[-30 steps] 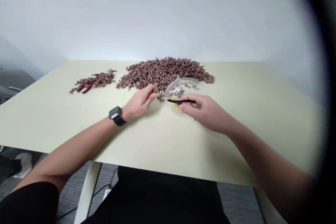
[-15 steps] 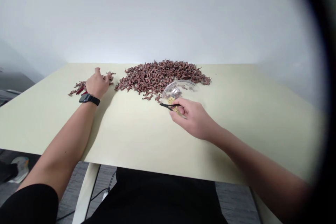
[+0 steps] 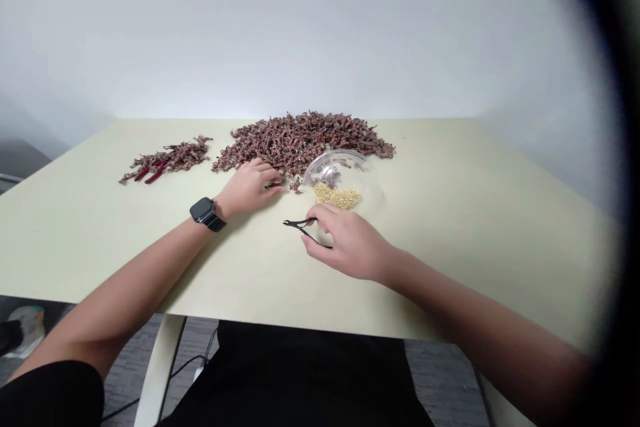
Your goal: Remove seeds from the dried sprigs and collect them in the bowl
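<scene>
Your right hand (image 3: 353, 240) grips a pair of black nippers (image 3: 293, 223), its thumb and fingers spread along the parted handles, with the tip pointing left. Your left hand (image 3: 247, 188) is curled at the near edge of the big brown pile (image 3: 305, 137); whether its fingers pinch a piece, you cannot tell. Just beyond your right hand sits a clear bowl (image 3: 345, 163) with gold bits (image 3: 340, 196). Farther left, red handles (image 3: 156, 172) lie on a smaller pile (image 3: 183, 155).
</scene>
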Demonstrator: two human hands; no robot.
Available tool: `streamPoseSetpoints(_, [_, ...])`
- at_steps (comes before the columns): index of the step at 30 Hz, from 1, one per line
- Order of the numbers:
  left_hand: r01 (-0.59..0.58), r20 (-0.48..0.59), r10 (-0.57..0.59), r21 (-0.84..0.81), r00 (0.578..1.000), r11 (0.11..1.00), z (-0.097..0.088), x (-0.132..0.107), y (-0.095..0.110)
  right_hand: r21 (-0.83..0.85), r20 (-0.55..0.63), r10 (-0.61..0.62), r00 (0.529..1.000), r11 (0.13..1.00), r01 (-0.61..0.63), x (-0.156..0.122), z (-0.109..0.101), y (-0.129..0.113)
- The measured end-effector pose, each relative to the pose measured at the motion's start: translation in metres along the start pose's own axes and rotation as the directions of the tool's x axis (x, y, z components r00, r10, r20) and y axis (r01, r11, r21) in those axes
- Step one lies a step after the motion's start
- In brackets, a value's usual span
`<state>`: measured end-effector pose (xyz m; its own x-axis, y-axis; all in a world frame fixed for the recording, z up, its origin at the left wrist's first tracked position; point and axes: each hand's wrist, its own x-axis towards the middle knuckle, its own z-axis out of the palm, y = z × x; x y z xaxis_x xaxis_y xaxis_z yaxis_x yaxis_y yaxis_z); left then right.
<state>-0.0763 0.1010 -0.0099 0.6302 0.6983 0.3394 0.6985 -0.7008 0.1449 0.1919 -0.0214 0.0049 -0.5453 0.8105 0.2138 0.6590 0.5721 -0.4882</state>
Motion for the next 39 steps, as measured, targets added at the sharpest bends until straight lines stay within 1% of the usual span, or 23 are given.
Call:
streamPoseSetpoints(2, [0.045,0.021,-0.045,0.004,0.999,0.999,0.007,-0.001,0.001,-0.002,0.006,-0.007,1.0,1.0,0.007,0.0,0.001,-0.001])
streamPoseSetpoints(5, [0.135,0.043,-0.132,-0.071,0.99,0.988,0.014,-0.002,-0.006,0.003,0.001,-0.012,1.0,1.0,0.012,-0.001,0.002,-0.001])
streamPoseSetpoints(7, [0.168,0.074,-0.161,-0.108,0.984,0.98,0.014,-0.002,-0.01,0.007,-0.012,-0.012,1.0,1.0,0.013,-0.001,0.002,0.0])
streamPoseSetpoints(12, [0.172,0.11,-0.158,-0.133,0.981,0.976,0.01,-0.003,-0.009,0.01,-0.036,-0.019,0.999,1.0,0.02,0.0,0.001,0.004])
streamPoseSetpoints(15, [0.189,0.122,-0.169,-0.187,0.978,0.964,0.009,-0.003,-0.007,0.0,-0.073,-0.027,0.997,1.0,0.027,0.0,-0.003,0.004])
streamPoseSetpoints(19, [0.183,0.095,-0.165,-0.241,0.982,0.953,0.011,-0.004,-0.007,-0.031,-0.172,-0.036,0.984,0.999,0.031,0.0,-0.013,0.005])
streamPoseSetpoints(21, [0.164,0.076,-0.15,-0.243,0.986,0.956,0.012,-0.003,-0.006,-0.043,-0.197,-0.036,0.98,0.999,0.028,0.001,-0.017,0.005])
streamPoseSetpoints(23, [0.149,0.058,-0.139,-0.235,0.989,0.961,0.012,-0.003,-0.004,-0.047,-0.172,-0.041,0.984,0.998,0.033,0.0,-0.018,0.005])
streamPoseSetpoints(25, [0.143,0.048,-0.136,-0.224,0.99,0.964,0.013,-0.003,-0.003,-0.045,-0.111,-0.042,0.993,0.998,0.037,-0.001,-0.014,0.003])
streamPoseSetpoints(28, [0.159,0.057,-0.15,-0.226,0.987,0.961,0.013,-0.003,-0.001,-0.044,-0.015,-0.026,1.0,0.999,0.025,-0.004,-0.003,-0.004])
streamPoseSetpoints(30, [0.178,0.076,-0.164,-0.246,0.984,0.953,0.014,-0.003,-0.002,-0.056,0.024,-0.036,0.999,0.998,0.038,-0.005,0.005,-0.009])
streamPoseSetpoints(33, [0.196,0.096,-0.176,-0.269,0.98,0.943,0.015,-0.003,-0.004,-0.076,0.043,-0.073,0.996,0.994,0.076,-0.005,0.013,-0.01])
streamPoseSetpoints(39, [0.207,0.111,-0.182,-0.302,0.977,0.93,0.016,-0.002,-0.007,-0.077,0.046,-0.143,0.989,0.986,0.146,-0.002,0.024,-0.001])
